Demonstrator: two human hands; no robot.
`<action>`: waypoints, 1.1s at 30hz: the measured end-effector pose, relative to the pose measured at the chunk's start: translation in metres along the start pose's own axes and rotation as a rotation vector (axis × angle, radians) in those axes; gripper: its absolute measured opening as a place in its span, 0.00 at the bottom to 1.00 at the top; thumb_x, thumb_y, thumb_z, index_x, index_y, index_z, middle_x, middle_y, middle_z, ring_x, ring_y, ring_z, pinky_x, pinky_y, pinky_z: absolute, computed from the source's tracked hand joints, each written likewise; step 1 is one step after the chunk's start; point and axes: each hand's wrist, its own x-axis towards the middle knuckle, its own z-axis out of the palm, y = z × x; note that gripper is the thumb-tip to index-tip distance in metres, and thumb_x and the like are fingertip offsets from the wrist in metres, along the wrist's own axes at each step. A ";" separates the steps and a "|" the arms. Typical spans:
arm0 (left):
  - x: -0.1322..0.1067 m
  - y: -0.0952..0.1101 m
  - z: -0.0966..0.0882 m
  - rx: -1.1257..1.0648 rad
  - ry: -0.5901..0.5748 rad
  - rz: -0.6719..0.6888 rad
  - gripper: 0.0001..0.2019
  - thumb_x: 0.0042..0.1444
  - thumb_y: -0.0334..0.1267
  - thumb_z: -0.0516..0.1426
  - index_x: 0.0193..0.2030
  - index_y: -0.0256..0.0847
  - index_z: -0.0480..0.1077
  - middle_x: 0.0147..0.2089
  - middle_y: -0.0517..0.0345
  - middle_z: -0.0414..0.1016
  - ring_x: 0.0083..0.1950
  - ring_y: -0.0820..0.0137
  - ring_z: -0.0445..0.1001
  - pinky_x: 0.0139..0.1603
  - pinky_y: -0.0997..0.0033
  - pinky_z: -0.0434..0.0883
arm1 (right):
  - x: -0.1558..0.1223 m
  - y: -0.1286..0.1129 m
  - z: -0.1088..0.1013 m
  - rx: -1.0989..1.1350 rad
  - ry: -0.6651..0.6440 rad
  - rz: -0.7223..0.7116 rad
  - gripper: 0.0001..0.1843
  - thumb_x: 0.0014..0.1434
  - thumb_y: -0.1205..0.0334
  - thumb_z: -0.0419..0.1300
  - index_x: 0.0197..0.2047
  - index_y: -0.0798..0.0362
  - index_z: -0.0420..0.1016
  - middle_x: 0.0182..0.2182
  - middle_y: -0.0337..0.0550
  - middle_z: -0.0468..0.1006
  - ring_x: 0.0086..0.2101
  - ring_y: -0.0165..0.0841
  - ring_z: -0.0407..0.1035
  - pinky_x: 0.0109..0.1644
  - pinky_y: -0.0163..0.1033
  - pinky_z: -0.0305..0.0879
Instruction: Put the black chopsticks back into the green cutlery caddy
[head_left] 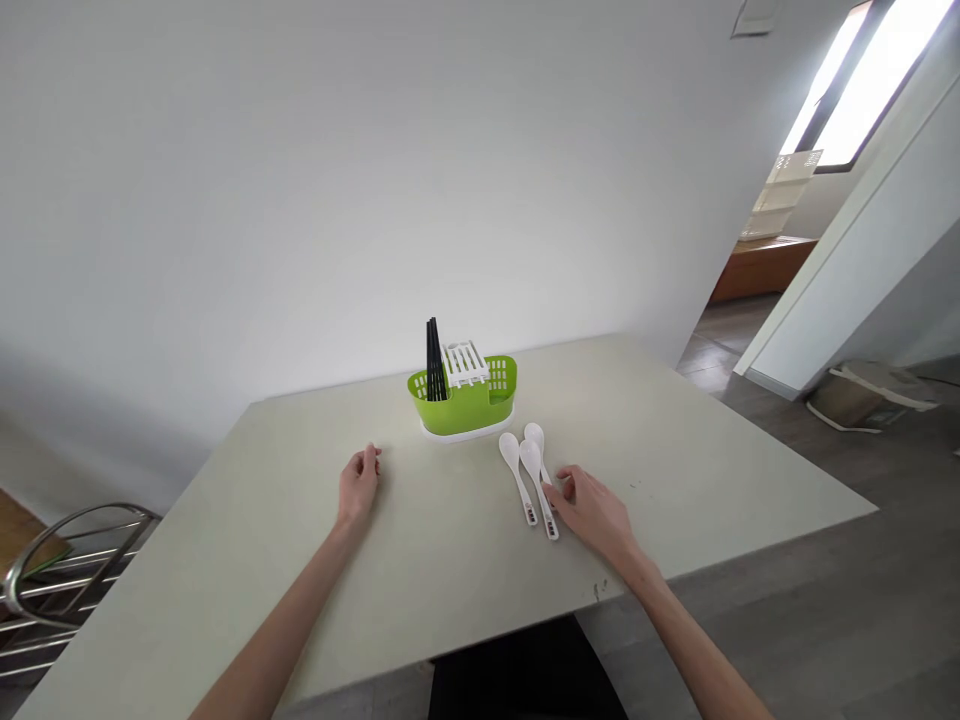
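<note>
Three white spoons lie close together on the table, bowls toward the wall and dark marks near their handle ends. My right hand is at the rightmost spoon, its thumb and fingers closed about the handle, whose end they hide. Away to the left, my left hand rests on the table with curled fingers and nothing visible in them. Behind the spoons stands a green cutlery basket on a white base. Several black chopsticks stand upright in its left part, beside a white slotted rack.
The pale table meets a plain wall at the back. A metal-framed rack stands beyond its left edge. On the floor at right is a brown bin-like container, near a doorway and a bright window.
</note>
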 end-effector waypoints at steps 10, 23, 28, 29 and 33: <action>-0.051 0.004 -0.019 0.134 -0.179 0.081 0.28 0.62 0.66 0.51 0.38 0.42 0.75 0.28 0.61 0.69 0.31 0.68 0.67 0.33 0.70 0.64 | 0.008 -0.009 0.007 -0.066 -0.011 -0.014 0.16 0.69 0.52 0.51 0.33 0.49 0.71 0.33 0.47 0.82 0.35 0.41 0.75 0.33 0.39 0.55; -0.090 0.090 -0.009 0.076 -0.378 0.303 0.21 0.65 0.58 0.52 0.52 0.47 0.75 0.32 0.57 0.77 0.28 0.67 0.72 0.31 0.68 0.69 | -0.044 -0.054 -0.041 0.253 -0.021 -0.519 0.19 0.74 0.46 0.46 0.36 0.47 0.66 0.26 0.36 0.70 0.26 0.32 0.63 0.32 0.36 0.57; -0.095 0.149 -0.021 0.345 -0.613 0.545 0.20 0.67 0.55 0.52 0.57 0.50 0.76 0.30 0.59 0.79 0.27 0.66 0.75 0.35 0.67 0.71 | -0.060 -0.073 -0.039 0.146 -0.092 -0.709 0.16 0.76 0.52 0.44 0.41 0.47 0.67 0.35 0.39 0.73 0.27 0.30 0.65 0.32 0.36 0.54; -0.095 0.156 -0.025 0.414 -0.652 0.599 0.20 0.68 0.55 0.50 0.55 0.51 0.77 0.31 0.58 0.80 0.28 0.65 0.76 0.37 0.66 0.71 | -0.060 -0.072 -0.038 0.145 -0.086 -0.714 0.15 0.76 0.53 0.44 0.41 0.47 0.68 0.36 0.39 0.73 0.27 0.30 0.65 0.32 0.36 0.54; -0.095 0.168 -0.036 0.568 -0.776 0.726 0.22 0.72 0.49 0.44 0.54 0.52 0.78 0.43 0.55 0.84 0.40 0.61 0.81 0.44 0.65 0.72 | -0.057 -0.067 -0.038 0.220 -0.059 -0.681 0.16 0.75 0.51 0.47 0.41 0.47 0.70 0.39 0.41 0.73 0.29 0.30 0.67 0.33 0.37 0.60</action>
